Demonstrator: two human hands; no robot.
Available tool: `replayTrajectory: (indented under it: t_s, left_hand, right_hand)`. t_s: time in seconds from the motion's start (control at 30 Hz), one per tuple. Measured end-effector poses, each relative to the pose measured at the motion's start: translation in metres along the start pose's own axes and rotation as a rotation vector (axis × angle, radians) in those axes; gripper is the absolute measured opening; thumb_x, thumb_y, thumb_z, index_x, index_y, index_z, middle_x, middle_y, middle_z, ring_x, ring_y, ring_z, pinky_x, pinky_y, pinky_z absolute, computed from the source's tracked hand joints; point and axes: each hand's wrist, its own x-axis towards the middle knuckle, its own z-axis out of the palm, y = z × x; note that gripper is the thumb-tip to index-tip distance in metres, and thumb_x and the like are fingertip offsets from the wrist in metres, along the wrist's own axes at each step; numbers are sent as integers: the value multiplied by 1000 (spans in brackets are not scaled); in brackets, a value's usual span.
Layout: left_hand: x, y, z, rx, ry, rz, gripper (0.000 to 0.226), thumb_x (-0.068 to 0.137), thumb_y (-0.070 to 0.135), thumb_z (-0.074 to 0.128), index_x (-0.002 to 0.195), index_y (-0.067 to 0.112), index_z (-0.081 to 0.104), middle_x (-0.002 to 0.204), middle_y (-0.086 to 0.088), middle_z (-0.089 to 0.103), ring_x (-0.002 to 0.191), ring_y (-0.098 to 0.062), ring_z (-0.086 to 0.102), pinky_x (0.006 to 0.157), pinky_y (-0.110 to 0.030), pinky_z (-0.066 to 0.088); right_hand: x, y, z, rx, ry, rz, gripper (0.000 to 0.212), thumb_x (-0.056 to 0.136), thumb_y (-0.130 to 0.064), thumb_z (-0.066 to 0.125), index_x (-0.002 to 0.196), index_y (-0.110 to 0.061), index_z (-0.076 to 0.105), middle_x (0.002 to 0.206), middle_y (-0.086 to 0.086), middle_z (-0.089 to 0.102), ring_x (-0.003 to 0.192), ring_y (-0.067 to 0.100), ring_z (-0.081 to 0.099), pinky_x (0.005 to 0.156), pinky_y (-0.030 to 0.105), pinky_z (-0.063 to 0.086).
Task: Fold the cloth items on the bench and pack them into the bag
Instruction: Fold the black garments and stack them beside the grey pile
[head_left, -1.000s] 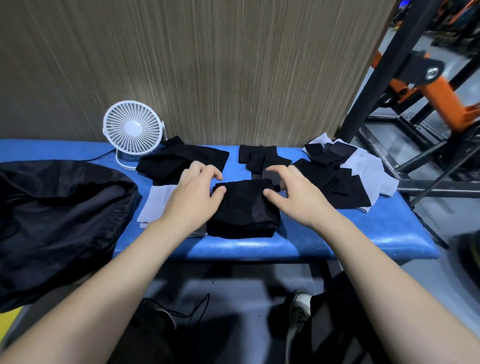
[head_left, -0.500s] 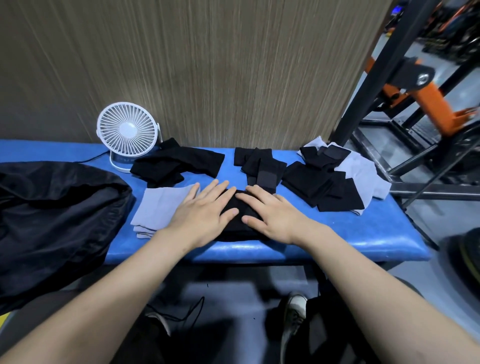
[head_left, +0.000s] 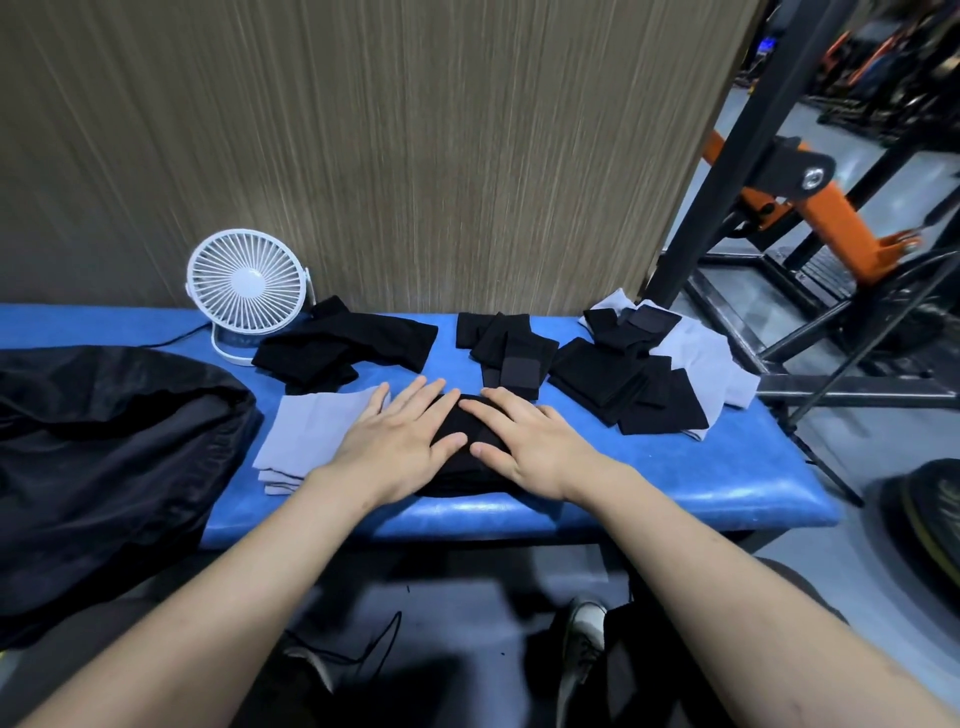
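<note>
The black bag (head_left: 104, 467) slumps on the left end of the blue bench (head_left: 675, 483), its mouth crumpled; what is inside cannot be seen. Both hands lie flat, fingers straight, pressing a folded black cloth (head_left: 462, 467) near the bench's front edge: left hand (head_left: 400, 447), right hand (head_left: 530, 447). A grey stack (head_left: 306, 441) sits just left, loose black cloths (head_left: 343, 348) behind, by a white fan (head_left: 247, 296). A second ago the fingers were curled at the cloth's far edge; now they lie flattened on top.

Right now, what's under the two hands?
A folded black cloth on the blue bench; the left hand and right hand press flat on it. Most of the cloth is covered; the left hand's outer edge overlaps the grey cloth beside it.
</note>
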Motion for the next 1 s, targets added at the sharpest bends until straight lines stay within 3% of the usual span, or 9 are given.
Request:
replayTrajectory:
  t_s: [0.13, 0.33, 0.4, 0.5, 0.6, 0.67, 0.77, 0.83, 1.0]
  left_hand:
    - [-1, 3, -2, -26, 16, 5, 64, 101, 59, 19, 158, 34, 6, 166, 12, 1, 152, -7, -10, 123, -46, -6]
    - [9, 0, -4, -99, -8, -2, 62, 102, 58, 22, 158, 35, 10, 166, 12, 5, 152, -7, -8, 123, -47, -7]
    - [11, -2, -5, -109, -26, 4, 62, 102, 58, 23, 158, 34, 9, 166, 11, 6, 152, -8, -9, 123, -48, -8]
    - [9, -3, -6, -122, -13, 24, 64, 101, 59, 24, 158, 33, 11, 166, 10, 7, 152, -9, -8, 122, -49, -8]
    - [4, -4, -13, -198, 30, 46, 61, 100, 60, 26, 156, 35, 20, 165, 12, 14, 152, -8, -2, 122, -48, -7]
    - [5, -12, -23, -301, 122, 31, 57, 100, 60, 30, 152, 37, 31, 161, 14, 25, 151, -8, 10, 123, -46, -3]
    - [7, -43, -41, -389, 430, -118, 45, 98, 54, 42, 136, 33, 54, 139, 7, 54, 131, -17, 46, 113, -39, 27]
    - [3, -75, -51, -287, 556, -305, 36, 95, 44, 53, 128, 29, 60, 125, 0, 60, 118, -24, 52, 101, -38, 36]
    - [-5, -140, -47, -96, 479, -713, 37, 89, 42, 60, 120, 20, 60, 123, -11, 58, 118, -33, 49, 97, -42, 35]
  right_hand:
    - [-1, 1, -4, 4, 18, -9, 61, 100, -55, 38, 156, -35, 23, 163, -4, 21, 151, 17, 17, 118, 39, 20]
    - [10, 7, -3, 4, 12, 25, 83, 79, -73, 8, 154, -40, 22, 160, -10, 24, 150, 14, 16, 118, 40, 20]
    - [14, 6, -2, 28, 8, 32, 77, 83, -73, 14, 153, -42, 21, 159, -11, 24, 151, 14, 16, 118, 41, 19]
    - [14, 6, -7, 63, -2, 27, 61, 95, -62, 39, 151, -42, 27, 156, -12, 28, 147, 11, 21, 114, 35, 20]
    - [14, 2, -19, 93, 58, 6, 68, 82, -73, 33, 142, -44, 43, 144, -15, 43, 135, 10, 36, 105, 32, 26]
    - [21, -4, -28, 171, 147, -14, 53, 88, -65, 43, 134, -41, 54, 134, -15, 52, 126, 11, 43, 104, 36, 30]
    - [44, -11, -36, 285, 276, -21, 27, 99, -38, 54, 125, -35, 61, 121, -17, 54, 114, 11, 47, 105, 38, 31]
    - [64, -15, -39, 234, 278, -15, 27, 97, -39, 55, 124, -34, 60, 121, -15, 54, 113, 11, 48, 105, 39, 33]
    - [119, -21, -42, -317, 180, -73, 40, 92, -44, 56, 130, -31, 52, 127, -4, 50, 117, 20, 49, 98, 36, 34]
